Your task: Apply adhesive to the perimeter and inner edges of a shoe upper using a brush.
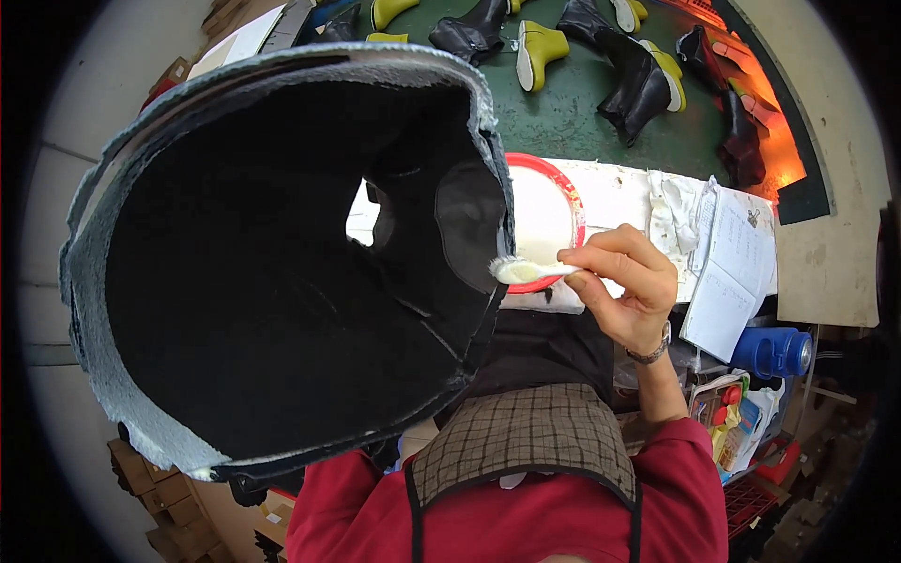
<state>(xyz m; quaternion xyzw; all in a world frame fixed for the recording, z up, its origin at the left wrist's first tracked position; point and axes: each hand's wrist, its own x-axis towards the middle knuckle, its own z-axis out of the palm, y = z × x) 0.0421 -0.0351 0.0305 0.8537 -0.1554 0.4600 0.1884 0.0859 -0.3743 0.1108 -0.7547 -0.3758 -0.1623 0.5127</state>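
A black boot upper (235,244) with a ragged grey fleecy edge fills the left half of the head view, its wide opening facing me. A small hole deep inside it lets white light through. My right hand (631,281) pinches a small white brush, much like a toothbrush (522,272), between thumb and fingers. Cream-coloured paste covers the brush head, which lies at the upper's right edge; whether it touches cannot be told. Behind that edge stands a red-rimmed bowl (574,199) of cream paste, partly hidden. My left hand does not show; the upper covers that side.
Several black boots (633,89) and yellow ankle boots (542,54) lie on a green surface (572,127) beyond the white table. An orange glow lights its right end. To the right are a crumpled white cloth (674,211), an open notebook (732,253) and a blue flask (771,352).
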